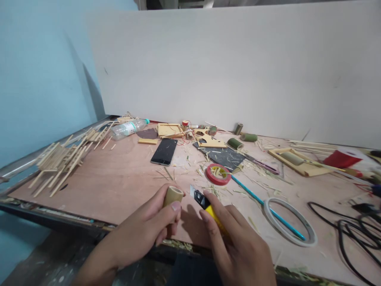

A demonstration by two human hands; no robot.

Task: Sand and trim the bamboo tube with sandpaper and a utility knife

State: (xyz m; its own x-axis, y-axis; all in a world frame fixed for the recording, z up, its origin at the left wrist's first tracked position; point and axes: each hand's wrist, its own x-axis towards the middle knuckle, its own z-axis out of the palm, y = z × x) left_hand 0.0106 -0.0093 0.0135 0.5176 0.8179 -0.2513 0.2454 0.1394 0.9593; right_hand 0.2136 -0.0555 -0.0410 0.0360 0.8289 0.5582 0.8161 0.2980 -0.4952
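Note:
My left hand [157, 218] is wrapped round a short bamboo tube [173, 194], its open end tilted up. In my right hand [235, 234] is a yellow and black utility knife [212, 211]. Its blade [192, 190] is out and points toward the tube, with a small gap between them. Just beyond the knife lies a red tape roll [218, 174] with bamboo shavings inside it. A dark phone [164, 151] rests on the wooden table [119, 182] beyond my left hand.
On the left are bamboo stick structures [59, 163] and a plastic bottle [129, 128]. Green bamboo pieces [235, 143] lie toward the back. To the right are a white tape ring [290, 222] over a blue stick [253, 194], and a black cable [342, 230]. A white panel [232, 67] stands behind.

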